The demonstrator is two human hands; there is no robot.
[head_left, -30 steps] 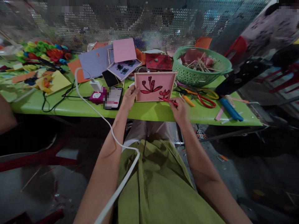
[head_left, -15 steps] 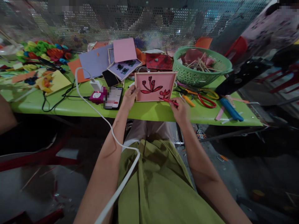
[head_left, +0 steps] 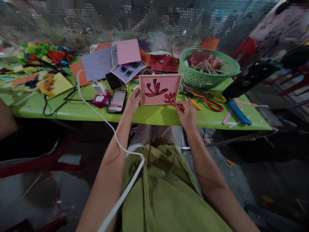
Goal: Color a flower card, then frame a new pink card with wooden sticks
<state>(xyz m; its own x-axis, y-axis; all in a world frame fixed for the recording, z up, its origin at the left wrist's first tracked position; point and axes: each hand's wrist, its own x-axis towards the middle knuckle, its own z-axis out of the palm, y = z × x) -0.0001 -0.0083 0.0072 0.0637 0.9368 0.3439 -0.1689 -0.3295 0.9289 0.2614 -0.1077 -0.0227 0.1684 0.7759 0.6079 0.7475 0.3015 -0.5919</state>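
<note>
A pink picture (head_left: 151,85) in a thin, light wooden-looking frame is propped up at the table's front, with red flowers outlined in dark lines on it. My left hand (head_left: 133,100) grips its left edge, thumb on the front. In my right hand (head_left: 187,113) is a red pen (head_left: 178,105), pinched between the fingers. Its tip touches or nearly touches the stem of the small flower at the lower right. Left of my left hand lies a phone (head_left: 120,102) with a lit screen.
On the green table (head_left: 154,115) stands a green basket (head_left: 202,75) of sticks and scraps. Scissors (head_left: 214,104) and a blue-handled tool (head_left: 238,112) lie at right. A white cable (head_left: 106,120) runs from a pink socket block (head_left: 100,100) across my left arm. Coloured paper (head_left: 98,62) lies behind.
Almost nothing differs. Both hands keep their places on the frame and the pen, and the pen tip stays at the small flower's stem.
</note>
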